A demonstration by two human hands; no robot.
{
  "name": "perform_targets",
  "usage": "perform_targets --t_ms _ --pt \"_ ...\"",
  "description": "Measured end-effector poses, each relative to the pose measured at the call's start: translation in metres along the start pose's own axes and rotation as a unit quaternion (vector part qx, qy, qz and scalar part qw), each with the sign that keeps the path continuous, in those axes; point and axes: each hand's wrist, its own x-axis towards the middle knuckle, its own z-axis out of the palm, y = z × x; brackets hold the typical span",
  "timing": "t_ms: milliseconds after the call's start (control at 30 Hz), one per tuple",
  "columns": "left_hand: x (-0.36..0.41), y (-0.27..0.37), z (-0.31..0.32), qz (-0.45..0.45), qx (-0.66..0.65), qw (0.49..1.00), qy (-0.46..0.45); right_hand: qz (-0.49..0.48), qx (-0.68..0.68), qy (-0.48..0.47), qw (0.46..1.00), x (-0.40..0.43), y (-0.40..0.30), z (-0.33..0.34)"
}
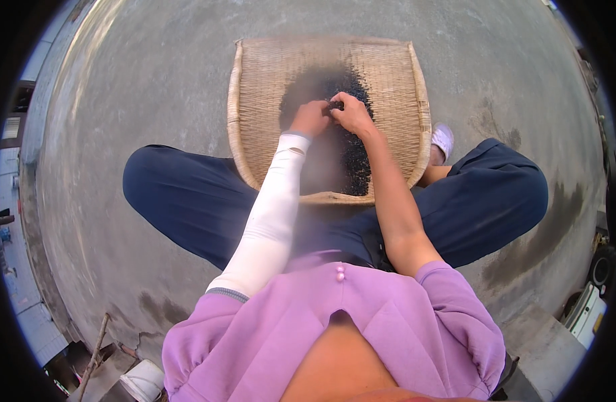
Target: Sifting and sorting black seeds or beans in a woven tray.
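Note:
A woven winnowing basket (393, 75) with a thick bound rim lies before me, its near edge between my legs. Small black grains or seeds (357, 171) are spread down its middle. My right hand (354, 116) is over the pile, thumb and fingers curled around a small dark clump (335, 105). From the other side my left hand (309, 118) meets the clump with its fingertips, at the end of a white sleeve with a small hole near the wrist. A hazy blur hides part of the pile and of the left fingers.
Grey concrete floor (162, 90) with dark damp-looking patches surrounds the basket. My bent legs in dark trousers (187, 193) flank it, and a light shoe (442, 139) shows at its right. A white bucket (143, 380) and a wooden stick (95, 354) are at lower left.

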Motion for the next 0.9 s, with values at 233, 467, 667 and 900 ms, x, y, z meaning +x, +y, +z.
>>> perform_targets --t_ms 233,467,667,900 --pt "-0.010 0.081 -0.079 0.146 -0.060 0.971 0.178 -0.165 0.038 0.142 0.975 -0.013 -0.078 -0.061" --pt "-0.017 0.103 -0.103 0.192 -0.096 0.952 0.220 -0.260 0.119 0.169 0.943 -0.024 -0.105 -0.077" --pt "-0.002 0.053 -0.074 0.150 -0.053 0.976 0.145 -0.167 0.020 0.077 0.983 -0.010 -0.055 -0.059" --pt "-0.013 -0.037 0.004 -0.203 0.022 0.978 -0.038 0.087 -0.206 -0.089 0.971 0.004 0.019 0.011"
